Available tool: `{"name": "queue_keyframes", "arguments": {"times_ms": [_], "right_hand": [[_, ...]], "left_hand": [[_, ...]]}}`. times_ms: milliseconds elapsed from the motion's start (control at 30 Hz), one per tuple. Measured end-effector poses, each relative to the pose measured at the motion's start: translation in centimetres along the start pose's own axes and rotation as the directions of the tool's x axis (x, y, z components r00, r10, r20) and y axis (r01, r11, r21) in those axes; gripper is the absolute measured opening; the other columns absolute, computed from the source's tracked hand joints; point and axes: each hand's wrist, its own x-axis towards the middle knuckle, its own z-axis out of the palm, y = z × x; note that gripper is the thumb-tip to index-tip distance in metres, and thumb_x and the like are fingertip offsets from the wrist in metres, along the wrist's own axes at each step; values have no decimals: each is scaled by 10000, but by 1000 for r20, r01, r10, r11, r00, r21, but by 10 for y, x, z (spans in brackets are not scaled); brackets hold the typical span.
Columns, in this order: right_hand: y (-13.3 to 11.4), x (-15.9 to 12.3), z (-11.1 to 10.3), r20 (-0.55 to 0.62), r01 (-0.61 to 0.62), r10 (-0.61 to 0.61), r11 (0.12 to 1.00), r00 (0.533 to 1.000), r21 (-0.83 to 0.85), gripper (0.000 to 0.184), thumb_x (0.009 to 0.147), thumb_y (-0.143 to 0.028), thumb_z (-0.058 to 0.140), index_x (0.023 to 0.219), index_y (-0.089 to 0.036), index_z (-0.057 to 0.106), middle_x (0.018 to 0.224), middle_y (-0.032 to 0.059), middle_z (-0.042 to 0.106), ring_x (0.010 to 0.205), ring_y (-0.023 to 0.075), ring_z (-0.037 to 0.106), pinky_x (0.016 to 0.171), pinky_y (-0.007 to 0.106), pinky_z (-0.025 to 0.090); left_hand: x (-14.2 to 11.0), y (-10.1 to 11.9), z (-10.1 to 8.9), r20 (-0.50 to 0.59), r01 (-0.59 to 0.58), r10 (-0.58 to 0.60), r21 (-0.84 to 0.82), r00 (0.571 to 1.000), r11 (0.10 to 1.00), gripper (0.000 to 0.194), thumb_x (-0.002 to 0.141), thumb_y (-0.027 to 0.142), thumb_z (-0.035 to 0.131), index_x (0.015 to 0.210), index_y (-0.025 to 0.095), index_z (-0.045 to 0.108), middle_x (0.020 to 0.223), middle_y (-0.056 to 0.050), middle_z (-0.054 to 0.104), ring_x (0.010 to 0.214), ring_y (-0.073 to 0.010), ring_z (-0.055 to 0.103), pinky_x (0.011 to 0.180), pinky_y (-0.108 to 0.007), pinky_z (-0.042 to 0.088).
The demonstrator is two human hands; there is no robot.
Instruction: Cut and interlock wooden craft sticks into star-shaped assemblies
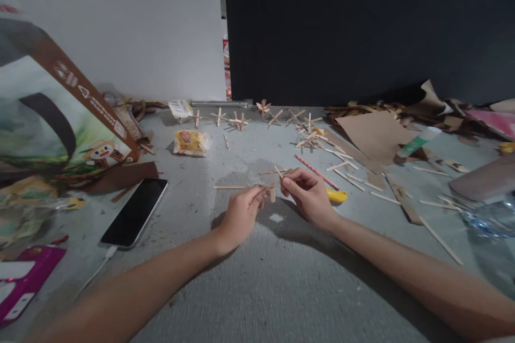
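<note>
item, two hands, narrowly pinched: our left hand (240, 217) grips a small wooden piece (272, 195), our right hand (309, 195) a slim stick (278, 172), both close together above the table (257, 284), presumably so one steadies while the other adjusts. item, right side: we list a yellow tool (337, 196), a red-patterned rod (314, 169) and loose sticks (349, 180), seemingly laid for easy reach. item, rear: we count several crossed-stick pieces (276, 117), probably spaced apart to avoid knocks.

Two hands (240, 218), over a dozen wooden sticks (228, 187), one phone (134, 213), one red-striped rod (316, 170), one glue stick (418, 142)
</note>
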Motion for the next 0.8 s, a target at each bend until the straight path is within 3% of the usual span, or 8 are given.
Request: {"name": "queue_keyframes", "arguments": {"times_ms": [367,533,800], "right_hand": [[-1,-2,3,13,-43,44,998,999,-40,438,804,-611,882,756,-231,670,651,-23,648,568,119,547,569,271,466],[-5,-9,6,79,-39,51,988,996,-146,415,852,-624,836,795,-232,709,709,13,696,586,135,573,538,273,483],[-5,-12,7,22,98,-95,982,995,-161,319,884,-514,847,1015,-265,698,898,26,772,757,170,722,691,306,602]], "left_hand": [[0,2,1,-5,49,-49,-14,999,999,403,1078,478,496,841,186,642,693,11,567,638,-141,503,640,-253,395],[-2,1,2,-1,-33,33,36,999,999,395,1090,449,488,931,177,726,761,-29,650,692,-163,572,706,-283,458],[-4,6,1,-53,-141,148,114,988,983,311,1096,367,512,1015,192,755,835,-49,713,753,-176,634,758,-292,496]]}}
